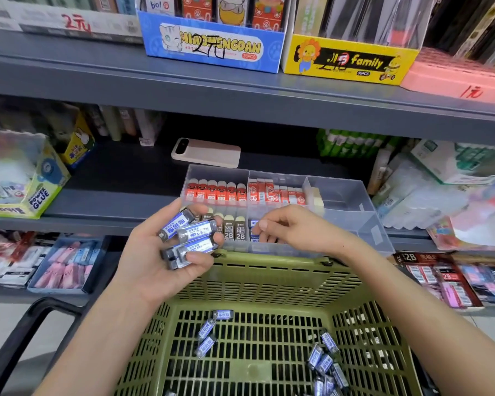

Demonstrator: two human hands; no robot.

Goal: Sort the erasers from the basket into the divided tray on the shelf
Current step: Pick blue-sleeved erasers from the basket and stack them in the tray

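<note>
Left hand (166, 252), palm up over basket (269, 278) rim, fingers curled round a stack of blue-wrapped erasers (187, 234); long axes run left-right, tilted up to the right. Divided tray (352, 201) on shelf just behind. Right hand (286, 228) reaches into front-middle compartment, fingers bent down; can't tell if pinching anything. Loose erasers (325, 362) lie below in basket w/ mixed headings.
</note>
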